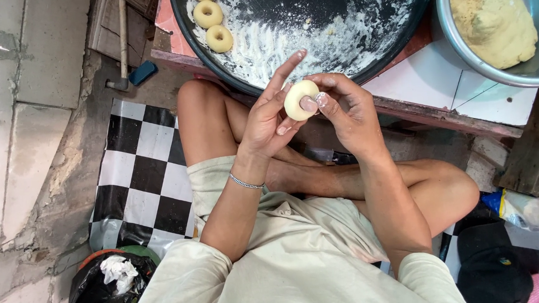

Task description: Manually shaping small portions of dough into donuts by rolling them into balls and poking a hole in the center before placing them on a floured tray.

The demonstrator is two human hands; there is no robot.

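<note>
I hold a small pale dough ball in front of me, above my crossed legs. My left hand cups it from the left with the fingers stretched upward. My right hand pinches it from the right, the thumb pressing into its middle. Ahead lies a large round black tray dusted with flour. Three ring-shaped dough pieces sit in a row at its left edge.
A metal bowl with a big lump of yellow dough stands at the top right on a low tiled table. A black bag with crumpled paper sits lower left. Checkered mat covers the floor.
</note>
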